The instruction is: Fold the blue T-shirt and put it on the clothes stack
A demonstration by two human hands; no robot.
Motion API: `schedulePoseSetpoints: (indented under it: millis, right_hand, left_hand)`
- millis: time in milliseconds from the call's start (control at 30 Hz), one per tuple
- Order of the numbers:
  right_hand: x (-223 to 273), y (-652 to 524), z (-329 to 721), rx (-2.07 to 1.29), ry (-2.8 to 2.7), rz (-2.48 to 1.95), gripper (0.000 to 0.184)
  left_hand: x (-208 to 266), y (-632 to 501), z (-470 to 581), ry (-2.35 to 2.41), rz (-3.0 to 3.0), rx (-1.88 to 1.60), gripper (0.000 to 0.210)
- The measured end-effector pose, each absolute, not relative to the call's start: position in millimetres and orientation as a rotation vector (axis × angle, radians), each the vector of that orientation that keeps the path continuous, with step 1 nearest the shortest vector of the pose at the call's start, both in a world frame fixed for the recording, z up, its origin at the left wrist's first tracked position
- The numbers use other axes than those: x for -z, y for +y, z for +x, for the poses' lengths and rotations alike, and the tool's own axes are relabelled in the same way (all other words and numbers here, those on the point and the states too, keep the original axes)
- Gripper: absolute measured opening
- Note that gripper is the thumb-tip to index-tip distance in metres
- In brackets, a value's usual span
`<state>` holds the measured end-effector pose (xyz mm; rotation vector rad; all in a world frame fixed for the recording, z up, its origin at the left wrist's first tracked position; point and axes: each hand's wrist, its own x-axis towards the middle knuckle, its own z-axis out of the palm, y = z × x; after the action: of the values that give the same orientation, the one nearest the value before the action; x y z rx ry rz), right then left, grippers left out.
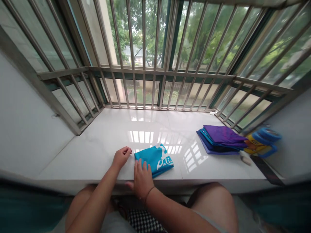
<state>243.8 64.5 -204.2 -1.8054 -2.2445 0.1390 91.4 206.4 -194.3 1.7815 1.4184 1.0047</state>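
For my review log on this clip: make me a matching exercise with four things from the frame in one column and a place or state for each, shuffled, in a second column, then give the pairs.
Column one:
1. left hand
2. right hand
3. folded turquoise cloth
4. purple and blue folded stack

Column two:
A. lies at the right on the white sill, near a yellow and blue item
B. rests flat, fingers on the cloth's near edge
C. loosely curled, by the cloth's left corner
D. bears white lettering, at the sill's front edge

Pairs: 1-C, 2-B, 3-D, 4-A
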Motion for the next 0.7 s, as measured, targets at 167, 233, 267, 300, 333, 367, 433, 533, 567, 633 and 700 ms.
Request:
schedulePoseSetpoints:
  millis: [167,233,267,300,333,367,433,533,567,633,700]
  right_hand:
    - [206,35,283,-0.118,-2.313,-1.589,0.028]
    - [187,39,312,-0.271,-2.229,-1.593,0.02]
    - [173,43,329,-0.351,-2.139,-1.599,0.021]
    - [158,49,347,-0.425,-2.019,-1.599,0.024]
    - [142,56,368,-0.494,-1.883,-1.594,0.027]
    - [125,64,389,-0.549,-1.743,-1.597,0.027]
    - [90,82,435,-0.673,-1.476,-1.66,0.025]
    - [41,114,508,-0.904,-1.153,-1.619,0.022]
    - [26,125,532,-0.96,-1.049,-1.572,0.021]
    - [-1,143,577,-1.006,-0.875,-1.507,0.021]
    - [-24,156,616,-0.997,-0.791,-1.518,0.02]
  left_hand:
    - [201,211,88,1.485,1.792,-0.947,0.039]
    - [200,211,88,1.508,1.799,-0.912,0.04]
    - [199,211,88,1.519,1.805,-0.895,0.04]
    - [198,211,88,1.531,1.816,-0.874,0.041]
    - [197,211,89,1.54,1.834,-0.852,0.042]
    - [196,210,90,1.547,1.857,-0.83,0.043]
    - [193,210,91,1.559,1.899,-0.793,0.044]
    - [191,210,93,1.579,1.918,-0.764,0.043]
    - [190,210,93,1.585,1.919,-0.76,0.043]
    - [189,211,93,1.596,1.924,-0.756,0.042]
    - [188,211,94,1.607,1.928,-0.744,0.042]
